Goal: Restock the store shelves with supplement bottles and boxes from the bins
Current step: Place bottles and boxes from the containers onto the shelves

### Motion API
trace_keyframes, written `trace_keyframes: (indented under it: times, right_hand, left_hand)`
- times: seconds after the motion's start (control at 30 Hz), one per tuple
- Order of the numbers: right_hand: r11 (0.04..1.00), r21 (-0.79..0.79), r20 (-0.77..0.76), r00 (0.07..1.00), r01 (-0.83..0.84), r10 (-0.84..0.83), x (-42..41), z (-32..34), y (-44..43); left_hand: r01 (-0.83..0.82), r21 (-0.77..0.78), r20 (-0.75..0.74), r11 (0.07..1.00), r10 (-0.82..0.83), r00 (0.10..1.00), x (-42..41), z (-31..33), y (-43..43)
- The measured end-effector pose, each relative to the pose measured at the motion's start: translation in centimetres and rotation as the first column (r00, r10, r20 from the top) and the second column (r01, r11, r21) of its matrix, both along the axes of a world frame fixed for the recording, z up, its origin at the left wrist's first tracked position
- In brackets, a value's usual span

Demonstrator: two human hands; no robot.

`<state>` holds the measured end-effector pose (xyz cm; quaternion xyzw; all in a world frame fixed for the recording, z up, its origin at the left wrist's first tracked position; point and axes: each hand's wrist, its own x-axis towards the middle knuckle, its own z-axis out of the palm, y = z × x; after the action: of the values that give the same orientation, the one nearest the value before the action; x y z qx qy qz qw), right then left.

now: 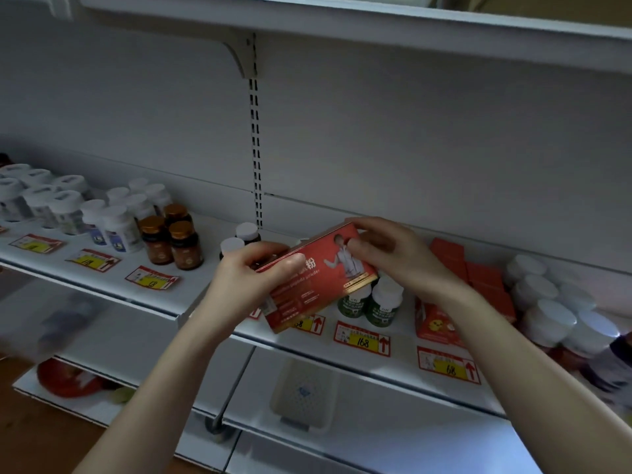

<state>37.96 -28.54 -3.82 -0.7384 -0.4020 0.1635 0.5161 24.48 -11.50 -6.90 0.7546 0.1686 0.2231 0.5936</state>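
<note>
Head view: you hold the red box (318, 278) in both hands, tilted, its right end higher. Your left hand (246, 278) grips its left end, thumb across the front face. Your right hand (393, 254) pinches the upper right corner, fingers curled on it. The box hangs above the front of the middle shelf (191, 271), covering the tops of the green-label bottles (379, 304). Amber bottles (171, 241) stand left of it, orange boxes (455, 265) right, and a price tag (362, 338) lies below.

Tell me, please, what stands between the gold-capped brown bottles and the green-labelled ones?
Head view: two dark white-capped bottles, partly hidden by the left hand holding the red box.
</note>
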Motion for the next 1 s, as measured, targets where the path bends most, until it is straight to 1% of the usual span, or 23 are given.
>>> trace_keyframes:
  times: [0.07, 0.17, 0.23, 0.37, 0.53, 0.6, 0.67, 0.77, 0.9, 1.0]
  right_hand:
    - [0.995, 0.049, -0.035, 0.996, 0.082, -0.081, -1.4, 0.0, -0.7]
    - [0.967, 0.119, -0.08, 0.973, 0.224, -0.216, -3.5, 0.3, -2.2]
    - [0.947, 0.135, -0.076, 0.956, 0.292, -0.284, -4.8, 0.1, -3.4]
    - [0.898, 0.201, -0.126, 0.919, 0.392, -0.373, -7.9, -0.9, -6.3]
    - [0.906, 0.152, -0.223, 0.906, 0.396, -0.359, -10.3, -2.9, -11.9]
    - [0.914, 0.146, -0.206, 0.915, 0.378, -0.346, -11.2, -2.9, -14.1]
    - [0.908, 0.13, -0.18, 0.91, 0.398, -0.373, -12.0, -2.6, -16.1]
    - [0.894, 0.12, -0.193, 0.894, 0.431, -0.405, -12.2, -2.2, -19.3]
    - [0.823, 0.138, -0.268, 0.821, 0.551, -0.505, -11.3, -1.9, -24.1]
    - [0.773, 0.1, -0.238, 0.77, 0.626, -0.592, -10.3, -2.0, -28.7]
  left_hand:
    - [0.019, -0.065, 0.037, 0.998, -0.016, 0.999, -1.0, -0.3, -0.3]
    - [0.035, -0.249, 0.1, 0.968, -0.01, 0.995, -2.9, -0.7, -1.1]
    - [0.071, -0.283, 0.111, 0.956, -0.041, 0.993, -4.1, -1.2, -2.0]
    - [0.172, -0.272, 0.058, 0.947, -0.162, 0.985, -5.6, -2.6, -4.2]
    - [0.306, -0.22, 0.077, 0.926, -0.297, 0.952, -6.3, -3.4, -8.0]
    - [0.356, -0.227, 0.103, 0.907, -0.341, 0.934, -6.1, -3.5, -9.5]
    - [0.4, -0.219, 0.125, 0.89, -0.381, 0.916, -5.8, -3.4, -10.9]
    - [0.449, -0.183, 0.148, 0.874, -0.427, 0.892, -4.8, -3.2, -13.6]
    - [0.499, -0.1, 0.157, 0.861, -0.482, 0.862, -2.7, -3.6, -18.5]
    - [0.515, -0.046, 0.14, 0.856, -0.505, 0.852, -0.5, -4.3, -23.5]
